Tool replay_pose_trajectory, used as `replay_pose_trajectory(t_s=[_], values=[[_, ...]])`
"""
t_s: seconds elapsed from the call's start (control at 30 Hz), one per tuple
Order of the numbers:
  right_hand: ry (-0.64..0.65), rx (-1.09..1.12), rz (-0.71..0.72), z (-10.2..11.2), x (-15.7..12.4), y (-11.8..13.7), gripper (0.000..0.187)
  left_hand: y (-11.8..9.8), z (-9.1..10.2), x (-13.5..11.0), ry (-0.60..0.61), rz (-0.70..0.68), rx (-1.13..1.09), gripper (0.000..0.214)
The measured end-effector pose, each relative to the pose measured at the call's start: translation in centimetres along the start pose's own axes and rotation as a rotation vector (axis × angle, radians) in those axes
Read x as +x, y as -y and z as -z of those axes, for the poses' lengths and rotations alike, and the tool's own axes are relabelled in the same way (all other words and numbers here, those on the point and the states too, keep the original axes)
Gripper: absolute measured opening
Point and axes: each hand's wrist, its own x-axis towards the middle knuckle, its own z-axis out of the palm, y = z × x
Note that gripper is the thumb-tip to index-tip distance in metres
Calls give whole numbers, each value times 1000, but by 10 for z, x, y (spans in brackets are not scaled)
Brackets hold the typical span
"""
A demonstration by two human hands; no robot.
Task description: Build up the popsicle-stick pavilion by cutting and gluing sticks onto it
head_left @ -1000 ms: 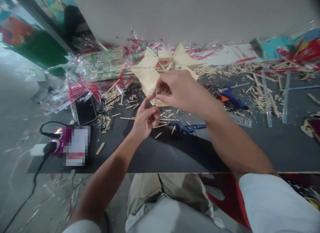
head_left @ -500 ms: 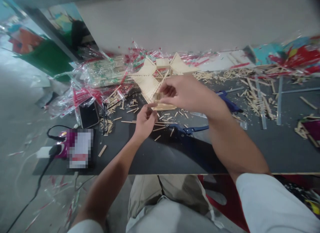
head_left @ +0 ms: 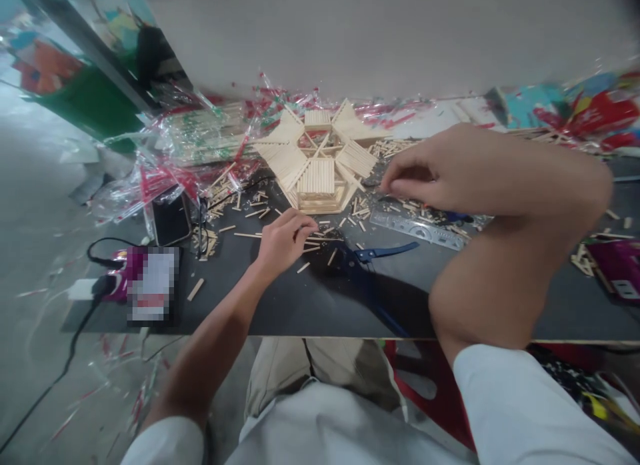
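A small model built of wooden sticks [head_left: 317, 165], with fan-shaped roof panels, stands at the far middle of the dark board [head_left: 300, 305]. My left hand [head_left: 283, 238] rests on the board just in front of the model, fingers curled over loose stick pieces [head_left: 320, 242]. My right hand [head_left: 440, 168] hovers to the right of the model above scattered sticks, its fingertips pinched together; what they hold is too small to make out. Blue scissors [head_left: 373, 253] lie between my hands, and a clear ruler [head_left: 417, 229] lies under my right hand.
Clear wrappers with bundles of sticks [head_left: 200, 142] pile up at the back left. A phone [head_left: 171, 220] and a pink device with a cable [head_left: 120, 278] sit at the left. Cut sticks litter the board. A pink box [head_left: 617, 268] lies at the right edge.
My right hand has left the model and swung to the right over the scattered sticks. My left hand has dropped onto the board among the loose pieces. The model's front panel is uncovered.
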Motion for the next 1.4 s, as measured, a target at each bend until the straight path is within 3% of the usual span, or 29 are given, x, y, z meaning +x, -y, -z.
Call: replay_pose_trajectory(t_s=[0.1,0.27,0.5,0.67,0.8,0.93,1.13,1.23,1.4], values=[[35,5,13,5,-5,-4,17,-3,3,0,-36,4,31,26],[74,91,38,15,-11,-8,31,6,9,4,-58,113,79,14],[72,105,114,22,-14,-9,19,10,8,6,111,250,32,21],[37,35,30,21,-13,-18,18,10,18,7,125,191,270,27],[-12,43,66,20,-14,-26,15,15,22,9,210,123,371,29],[43,21,56,19,-10,-21,13,14,14,13,329,48,448,34],[43,64,81,6,1,-10,13,3,1,18,377,27,547,30],[28,71,52,3,8,-5,13,-1,6,10,332,28,518,28],[-35,108,115,-8,29,19,17,-13,19,-3,-14,166,153,13]])
